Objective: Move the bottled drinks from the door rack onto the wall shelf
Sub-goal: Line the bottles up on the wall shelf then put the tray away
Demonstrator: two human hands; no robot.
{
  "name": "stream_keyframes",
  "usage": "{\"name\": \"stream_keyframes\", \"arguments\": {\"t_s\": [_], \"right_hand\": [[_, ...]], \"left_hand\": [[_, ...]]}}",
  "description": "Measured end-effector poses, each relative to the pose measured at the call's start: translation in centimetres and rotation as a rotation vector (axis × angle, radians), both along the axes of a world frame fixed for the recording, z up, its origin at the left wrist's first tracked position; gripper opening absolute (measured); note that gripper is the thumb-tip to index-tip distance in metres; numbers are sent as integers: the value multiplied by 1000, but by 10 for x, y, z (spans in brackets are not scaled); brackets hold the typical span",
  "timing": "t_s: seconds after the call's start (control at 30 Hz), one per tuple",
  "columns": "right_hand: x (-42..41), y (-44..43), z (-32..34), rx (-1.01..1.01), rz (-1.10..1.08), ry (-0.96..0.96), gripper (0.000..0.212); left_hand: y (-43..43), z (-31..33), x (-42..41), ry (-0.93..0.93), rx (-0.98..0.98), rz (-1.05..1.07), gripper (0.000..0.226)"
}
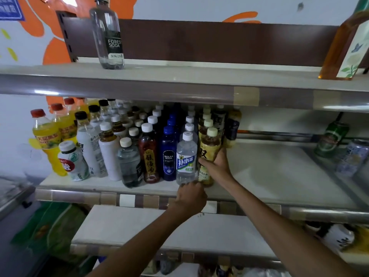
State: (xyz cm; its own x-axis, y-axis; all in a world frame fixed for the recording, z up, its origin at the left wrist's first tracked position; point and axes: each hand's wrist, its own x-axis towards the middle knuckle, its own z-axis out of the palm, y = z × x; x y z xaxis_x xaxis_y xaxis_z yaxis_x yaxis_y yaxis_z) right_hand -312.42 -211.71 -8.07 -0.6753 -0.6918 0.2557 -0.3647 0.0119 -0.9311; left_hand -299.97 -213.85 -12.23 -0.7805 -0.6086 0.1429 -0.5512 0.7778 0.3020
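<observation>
Rows of bottled drinks stand on the left half of the middle wall shelf (279, 176). At the front of one row is a clear bottle with a blue and white label (186, 156); my left hand (190, 196) grips its base. Right beside it stands an amber tea bottle with a yellow label (208, 150); my right hand (216, 164) is wrapped around its lower body from the right. Both bottles are upright on the shelf. A dark blue soda bottle (168, 154) stands just left of the clear one.
On the top shelf (199, 76) stand a clear Forest Soda bottle (108, 37) at left and an amber bottle (347, 43) at far right. Cans (331, 138) sit at the middle shelf's right end. Orange drink bottles (47, 140) flank the left. Lower shelves lie below.
</observation>
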Motion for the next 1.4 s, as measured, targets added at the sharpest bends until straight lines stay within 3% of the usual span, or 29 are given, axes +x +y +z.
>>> {"name": "stream_keyframes", "arguments": {"t_s": [0.13, 0.23, 0.33, 0.67, 0.87, 1.07, 1.4], "right_hand": [[7, 3, -8, 61, -113, 111, 71], [1, 9, -15, 305, -53, 142, 88], [-1, 12, -29, 469, -32, 176, 81], [3, 3, -34, 487, -92, 287, 57], [1, 10, -23, 580, -4, 224, 69], [1, 36, -10, 766, -66, 337, 86], [33, 114, -9, 854, -164, 569, 58]], "left_hand": [[-4, 2, 8, 15, 25, -82, 20], [-12, 7, 11, 43, 30, -86, 23], [-21, 8, 11, 84, 20, -60, 23], [-25, 2, -2, 175, 69, -17, 17], [-20, 1, -2, 132, 52, -24, 20], [-12, 9, -8, 50, 11, -47, 22], [4, 25, 7, -48, 6, -146, 33]]}}
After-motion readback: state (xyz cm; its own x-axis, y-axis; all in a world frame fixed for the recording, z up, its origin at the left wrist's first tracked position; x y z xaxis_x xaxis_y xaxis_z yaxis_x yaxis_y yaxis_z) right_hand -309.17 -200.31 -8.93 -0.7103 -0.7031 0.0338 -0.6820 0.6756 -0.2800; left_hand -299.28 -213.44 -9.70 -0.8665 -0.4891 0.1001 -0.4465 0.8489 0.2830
